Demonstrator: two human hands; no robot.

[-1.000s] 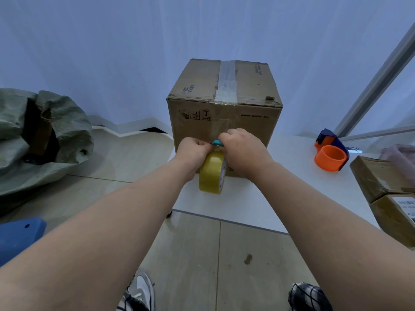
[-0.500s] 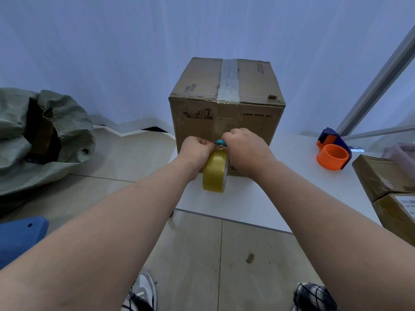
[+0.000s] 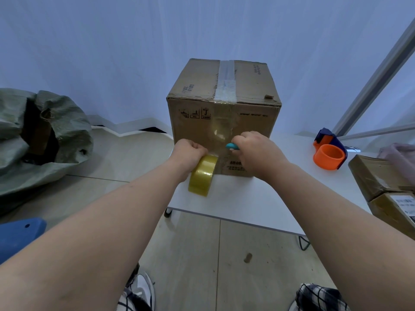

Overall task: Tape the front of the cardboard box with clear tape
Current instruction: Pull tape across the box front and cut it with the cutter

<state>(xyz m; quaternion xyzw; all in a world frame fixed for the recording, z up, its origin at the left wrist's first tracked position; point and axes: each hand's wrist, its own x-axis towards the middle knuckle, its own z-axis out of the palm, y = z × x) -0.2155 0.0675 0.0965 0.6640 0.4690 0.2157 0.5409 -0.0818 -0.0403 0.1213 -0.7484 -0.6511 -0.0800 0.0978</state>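
Note:
A brown cardboard box (image 3: 251,122) stands on the left end of a white table (image 3: 258,203), with a clear tape strip over its top seam and glossy tape running down its front face. My left hand (image 3: 189,151) is closed on a yellowish roll of clear tape (image 3: 202,176), held low against the box front. My right hand (image 3: 256,151) grips a small teal cutter (image 3: 231,146) just right of the tape strip, against the box front. The hands are a short gap apart.
An orange and blue tape dispenser (image 3: 329,153) sits on the table to the right. Two smaller cardboard parcels (image 3: 381,182) lie at the right edge. A grey-green sack (image 3: 38,135) lies on the tiled floor at left, and a blue object (image 3: 20,234) sits lower left.
My hands were pressed together at the roll; now they have moved apart. The roll has shifted left and lower with my left hand, and my right hand with the cutter has moved right.

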